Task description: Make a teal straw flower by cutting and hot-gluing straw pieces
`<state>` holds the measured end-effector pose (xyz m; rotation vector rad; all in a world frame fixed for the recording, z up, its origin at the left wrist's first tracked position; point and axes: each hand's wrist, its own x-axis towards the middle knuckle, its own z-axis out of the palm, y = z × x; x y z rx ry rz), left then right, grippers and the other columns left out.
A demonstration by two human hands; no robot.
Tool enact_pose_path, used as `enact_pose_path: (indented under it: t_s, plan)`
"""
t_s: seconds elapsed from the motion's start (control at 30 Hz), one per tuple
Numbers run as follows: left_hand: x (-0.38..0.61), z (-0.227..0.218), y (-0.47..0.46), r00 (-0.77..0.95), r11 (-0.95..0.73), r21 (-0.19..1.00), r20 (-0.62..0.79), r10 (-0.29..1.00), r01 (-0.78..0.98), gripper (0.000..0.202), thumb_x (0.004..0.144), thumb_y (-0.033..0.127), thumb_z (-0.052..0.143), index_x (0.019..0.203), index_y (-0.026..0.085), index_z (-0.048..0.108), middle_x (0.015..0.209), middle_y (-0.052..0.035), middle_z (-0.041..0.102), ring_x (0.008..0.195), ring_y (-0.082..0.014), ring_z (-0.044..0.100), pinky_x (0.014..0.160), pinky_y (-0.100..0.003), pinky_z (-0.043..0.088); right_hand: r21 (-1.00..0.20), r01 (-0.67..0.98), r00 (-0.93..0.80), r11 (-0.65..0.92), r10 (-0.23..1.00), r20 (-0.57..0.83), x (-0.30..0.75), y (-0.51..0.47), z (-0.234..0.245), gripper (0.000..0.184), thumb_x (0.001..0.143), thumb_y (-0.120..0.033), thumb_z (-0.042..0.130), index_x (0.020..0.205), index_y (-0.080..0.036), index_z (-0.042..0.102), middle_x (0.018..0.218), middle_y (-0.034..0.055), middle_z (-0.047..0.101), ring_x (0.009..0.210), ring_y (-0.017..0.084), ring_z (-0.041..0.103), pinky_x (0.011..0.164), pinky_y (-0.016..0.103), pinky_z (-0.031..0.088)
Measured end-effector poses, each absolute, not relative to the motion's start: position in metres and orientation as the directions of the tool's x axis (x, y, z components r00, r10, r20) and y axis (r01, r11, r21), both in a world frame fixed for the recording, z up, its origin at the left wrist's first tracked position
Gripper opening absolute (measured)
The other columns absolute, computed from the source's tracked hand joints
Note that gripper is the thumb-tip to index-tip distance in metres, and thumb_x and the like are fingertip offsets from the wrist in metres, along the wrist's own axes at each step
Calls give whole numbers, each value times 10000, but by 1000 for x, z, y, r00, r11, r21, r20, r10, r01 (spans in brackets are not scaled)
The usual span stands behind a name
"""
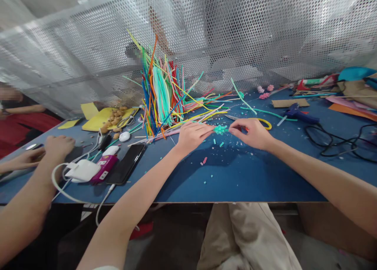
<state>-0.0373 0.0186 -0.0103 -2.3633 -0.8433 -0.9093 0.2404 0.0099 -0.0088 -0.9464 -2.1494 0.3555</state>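
A small teal pipe-cleaner piece [220,129], shaped like a little flower, is held just above the blue table [235,175]. My left hand [193,135] pinches its left side with fingers closed. My right hand [251,131] pinches its right side, fingers also closed. Just behind my hands stands a tall pile of coloured pipe cleaners [163,97]. Small teal and pink cut bits [219,144] lie scattered on the table below the piece.
A blue glue gun [296,114] and black cable [338,142] lie to the right. At left are a black phone [126,164], pink device [103,169], white charger [84,169], yellow sheets [100,118]. Another person's arm and hand [55,148] rest at left. A perforated metal screen [235,34] backs the table.
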Motion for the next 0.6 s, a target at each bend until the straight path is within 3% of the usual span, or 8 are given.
enact_pose_path:
  t_s: [0.3, 0.6]
  plan:
    - [-36, -12, 20, 576, -734, -187, 751, 321, 653, 177, 960, 356, 668, 1093, 283, 761, 984, 57, 798, 881, -126, 762, 797, -266, 553, -472, 564, -459, 677, 733, 502, 240, 12, -7, 246, 974, -417, 547, 878, -242, 689, 822, 2, 734, 752, 156, 645, 705, 310, 459]
    - [-33, -9, 17, 566, -733, -211, 776, 276, 646, 133, 940, 351, 694, 1040, 297, 763, 925, 63, 799, 832, -109, 748, 742, -258, 525, -432, 554, -488, 712, 698, 524, 243, 14, -7, 271, 1009, -352, 471, 875, -233, 675, 819, 9, 739, 808, 171, 673, 778, 315, 474]
